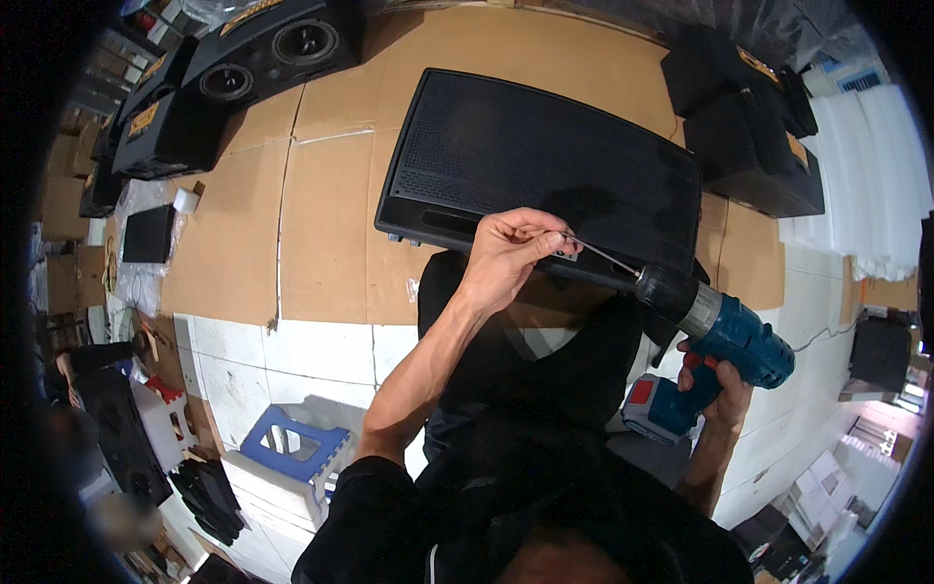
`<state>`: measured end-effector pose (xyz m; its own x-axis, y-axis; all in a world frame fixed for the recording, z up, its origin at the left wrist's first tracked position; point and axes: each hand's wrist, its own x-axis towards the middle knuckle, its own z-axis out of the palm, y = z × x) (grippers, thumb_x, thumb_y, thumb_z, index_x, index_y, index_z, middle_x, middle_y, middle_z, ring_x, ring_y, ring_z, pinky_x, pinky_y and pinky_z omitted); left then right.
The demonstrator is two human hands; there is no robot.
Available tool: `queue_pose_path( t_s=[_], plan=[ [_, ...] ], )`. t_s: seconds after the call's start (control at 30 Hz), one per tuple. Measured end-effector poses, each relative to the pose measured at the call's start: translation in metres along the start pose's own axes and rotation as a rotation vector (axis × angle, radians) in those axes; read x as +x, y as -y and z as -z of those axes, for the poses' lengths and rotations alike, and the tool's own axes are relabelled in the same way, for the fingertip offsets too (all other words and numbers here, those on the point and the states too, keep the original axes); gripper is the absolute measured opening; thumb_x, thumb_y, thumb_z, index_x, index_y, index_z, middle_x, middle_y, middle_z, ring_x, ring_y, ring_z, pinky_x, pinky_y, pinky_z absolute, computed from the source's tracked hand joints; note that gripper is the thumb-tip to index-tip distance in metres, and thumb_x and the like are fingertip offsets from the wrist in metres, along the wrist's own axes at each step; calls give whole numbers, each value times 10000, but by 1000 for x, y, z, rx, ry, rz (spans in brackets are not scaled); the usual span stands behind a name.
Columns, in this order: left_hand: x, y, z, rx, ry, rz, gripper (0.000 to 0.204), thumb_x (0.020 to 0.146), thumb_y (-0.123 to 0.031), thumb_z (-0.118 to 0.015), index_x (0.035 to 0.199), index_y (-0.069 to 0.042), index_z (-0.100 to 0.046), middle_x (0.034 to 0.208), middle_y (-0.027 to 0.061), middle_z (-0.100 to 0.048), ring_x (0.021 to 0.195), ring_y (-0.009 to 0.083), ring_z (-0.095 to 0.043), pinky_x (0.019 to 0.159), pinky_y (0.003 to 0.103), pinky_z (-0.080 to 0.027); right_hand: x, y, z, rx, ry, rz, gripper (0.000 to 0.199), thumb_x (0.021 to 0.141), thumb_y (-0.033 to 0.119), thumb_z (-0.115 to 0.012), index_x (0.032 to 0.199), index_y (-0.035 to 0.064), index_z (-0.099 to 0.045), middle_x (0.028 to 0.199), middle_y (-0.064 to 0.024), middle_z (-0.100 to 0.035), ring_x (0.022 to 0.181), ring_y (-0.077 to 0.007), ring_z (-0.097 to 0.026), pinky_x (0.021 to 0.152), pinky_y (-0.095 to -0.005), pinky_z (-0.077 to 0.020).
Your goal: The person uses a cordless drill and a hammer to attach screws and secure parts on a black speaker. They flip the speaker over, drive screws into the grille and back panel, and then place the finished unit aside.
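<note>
A black loudspeaker cabinet (545, 165) lies grille-up on flattened cardboard (321, 224) spread over a tiled floor. At its near edge, the right hand (715, 384) grips a blue cordless drill (715, 341), fingers wrapped round the handle, while the left hand (511, 248) pinches the drill's long bit (603, 258) between closed fingertips.

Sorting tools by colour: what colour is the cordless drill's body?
Blue, with a black chuck and red patch: cordless drill, head view, in the right hand.
</note>
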<state>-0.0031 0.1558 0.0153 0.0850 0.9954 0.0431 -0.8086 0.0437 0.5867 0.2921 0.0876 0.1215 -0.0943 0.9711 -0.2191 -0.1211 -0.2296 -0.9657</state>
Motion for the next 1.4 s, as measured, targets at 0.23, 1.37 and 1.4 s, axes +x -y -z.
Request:
queue_pose_path(
  t_s=[0.23,1.37,1.4],
  plan=[
    [3,2,27,-171,-63,-2,120,868,9,-636,980,7,-679,896,144,-698,842,209,-699,790,313,-590,25,-2,-17,-11,3,-115,658,718,301,-754,1194,-87,-517,963,-251,-667,639,-234,-678,582,-313,-569],
    [94,-127,116,760,-101,-365,164,881,-13,-637,1037,13,-677,1007,101,-685,880,162,-654,816,282,-532,212,58,-139,-402,270,-114,483,783,292,-707,1131,-28,-610,941,-192,-701,584,-166,-647,608,-286,-559],
    [100,-133,119,874,-82,-349,170,880,-14,-636,1042,15,-676,1010,99,-684,882,167,-654,817,286,-532,221,67,-146,-500,283,-82,500,792,338,-697,1117,-31,-612,918,-178,-699,568,-161,-640,595,-282,-551]
  ],
)
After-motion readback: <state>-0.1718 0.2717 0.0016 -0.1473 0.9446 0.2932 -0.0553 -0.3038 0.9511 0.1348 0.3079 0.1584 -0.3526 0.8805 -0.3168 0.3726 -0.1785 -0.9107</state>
